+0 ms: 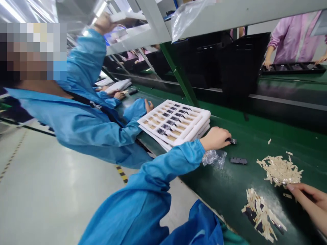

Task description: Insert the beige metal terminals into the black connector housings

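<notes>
My left hand [216, 138] is closed on a small black plastic part [233, 141], just above the green tabletop. A similar black part [238, 160] lies flat in front of it, beside a crumpled clear plastic bag [215, 159]. At the right edge, my right hand [310, 200] has its fingertips pinched at the near side of a heap of small cream-coloured pieces [280, 169]. Whatever sits between those fingertips is too small to name. Closer to me is a second pile of cream strips [263, 214] mixed with dark bits.
Stacked white foam trays [204, 123] holding dark and tan parts stand left of my left hand. A co-worker in a blue smock [99, 136] leans close at left, one arm raised to a shelf. A green post [180, 73] and black panels [217, 68] line the back.
</notes>
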`<state>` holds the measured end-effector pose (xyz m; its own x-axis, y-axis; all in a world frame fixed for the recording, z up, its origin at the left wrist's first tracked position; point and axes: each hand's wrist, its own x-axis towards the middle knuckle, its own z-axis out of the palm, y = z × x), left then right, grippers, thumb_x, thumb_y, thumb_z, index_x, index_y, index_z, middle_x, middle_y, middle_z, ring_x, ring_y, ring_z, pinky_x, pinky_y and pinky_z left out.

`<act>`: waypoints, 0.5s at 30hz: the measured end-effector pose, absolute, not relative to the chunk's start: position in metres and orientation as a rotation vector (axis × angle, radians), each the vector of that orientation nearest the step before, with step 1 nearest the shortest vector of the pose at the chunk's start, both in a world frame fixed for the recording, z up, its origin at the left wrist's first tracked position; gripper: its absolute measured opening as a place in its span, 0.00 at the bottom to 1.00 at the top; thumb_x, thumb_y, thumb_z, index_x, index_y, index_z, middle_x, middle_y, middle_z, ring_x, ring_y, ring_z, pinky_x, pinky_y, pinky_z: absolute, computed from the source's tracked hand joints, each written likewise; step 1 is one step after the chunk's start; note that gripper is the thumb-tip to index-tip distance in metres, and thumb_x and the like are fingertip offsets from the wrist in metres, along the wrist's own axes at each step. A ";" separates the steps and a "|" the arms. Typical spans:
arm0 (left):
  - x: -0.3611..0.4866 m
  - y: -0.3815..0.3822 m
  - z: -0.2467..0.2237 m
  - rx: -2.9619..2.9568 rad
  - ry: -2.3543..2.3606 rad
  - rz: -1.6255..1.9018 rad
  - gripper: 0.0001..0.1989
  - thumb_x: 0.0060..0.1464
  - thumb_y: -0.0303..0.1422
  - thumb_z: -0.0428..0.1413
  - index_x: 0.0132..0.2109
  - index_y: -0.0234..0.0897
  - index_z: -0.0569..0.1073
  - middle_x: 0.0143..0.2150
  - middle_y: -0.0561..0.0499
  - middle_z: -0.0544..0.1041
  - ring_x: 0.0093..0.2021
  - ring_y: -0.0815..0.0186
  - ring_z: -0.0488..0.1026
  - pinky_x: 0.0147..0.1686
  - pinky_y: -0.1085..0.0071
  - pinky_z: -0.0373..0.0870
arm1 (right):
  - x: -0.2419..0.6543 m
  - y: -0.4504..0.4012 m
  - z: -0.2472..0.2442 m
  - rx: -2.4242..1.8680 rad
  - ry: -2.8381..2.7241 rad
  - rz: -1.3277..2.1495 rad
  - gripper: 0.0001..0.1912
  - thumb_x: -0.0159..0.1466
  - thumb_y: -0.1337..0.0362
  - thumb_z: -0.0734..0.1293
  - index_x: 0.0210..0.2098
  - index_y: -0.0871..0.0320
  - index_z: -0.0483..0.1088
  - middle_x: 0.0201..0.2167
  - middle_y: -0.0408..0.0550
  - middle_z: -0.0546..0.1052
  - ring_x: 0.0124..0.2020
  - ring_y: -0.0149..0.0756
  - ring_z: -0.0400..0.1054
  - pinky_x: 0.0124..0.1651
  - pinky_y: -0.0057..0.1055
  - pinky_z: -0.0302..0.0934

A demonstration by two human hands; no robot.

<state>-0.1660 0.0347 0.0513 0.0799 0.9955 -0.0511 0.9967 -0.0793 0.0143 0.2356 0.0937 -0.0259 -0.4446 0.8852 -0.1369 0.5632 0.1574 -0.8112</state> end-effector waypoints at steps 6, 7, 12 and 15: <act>-0.159 0.035 0.015 2.112 2.037 0.233 0.16 0.66 0.46 0.56 0.47 0.41 0.83 0.41 0.50 0.83 0.40 0.62 0.79 0.36 0.71 0.71 | 0.228 0.089 -0.013 -1.398 -2.041 1.255 0.21 0.57 0.43 0.71 0.34 0.53 0.84 0.39 0.50 0.85 0.43 0.50 0.80 0.40 0.27 0.74; -0.160 0.034 0.013 2.093 2.025 0.268 0.16 0.67 0.46 0.56 0.48 0.41 0.83 0.41 0.51 0.83 0.39 0.64 0.79 0.37 0.72 0.72 | 0.228 0.088 -0.012 -1.401 -2.038 1.267 0.21 0.57 0.43 0.70 0.34 0.53 0.84 0.39 0.49 0.85 0.42 0.49 0.80 0.40 0.26 0.74; -0.148 0.018 0.007 2.054 2.043 0.425 0.16 0.67 0.43 0.57 0.54 0.42 0.81 0.48 0.46 0.81 0.49 0.58 0.77 0.50 0.65 0.72 | 0.229 0.086 -0.013 -1.415 -2.035 1.295 0.23 0.59 0.42 0.69 0.36 0.54 0.84 0.41 0.50 0.85 0.43 0.49 0.79 0.40 0.28 0.73; -0.141 0.010 0.004 2.049 2.014 0.489 0.24 0.63 0.45 0.60 0.61 0.40 0.75 0.53 0.43 0.78 0.53 0.54 0.75 0.54 0.60 0.70 | 0.231 0.086 -0.014 -1.410 -2.030 1.294 0.22 0.61 0.43 0.69 0.37 0.55 0.84 0.43 0.51 0.84 0.46 0.51 0.78 0.40 0.28 0.73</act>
<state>-0.1410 0.0097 0.0035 0.0014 0.9970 0.0769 0.9214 -0.0312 0.3874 0.2310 0.0858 -0.0145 -0.4433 0.8729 -0.2039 0.5533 0.0875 -0.8283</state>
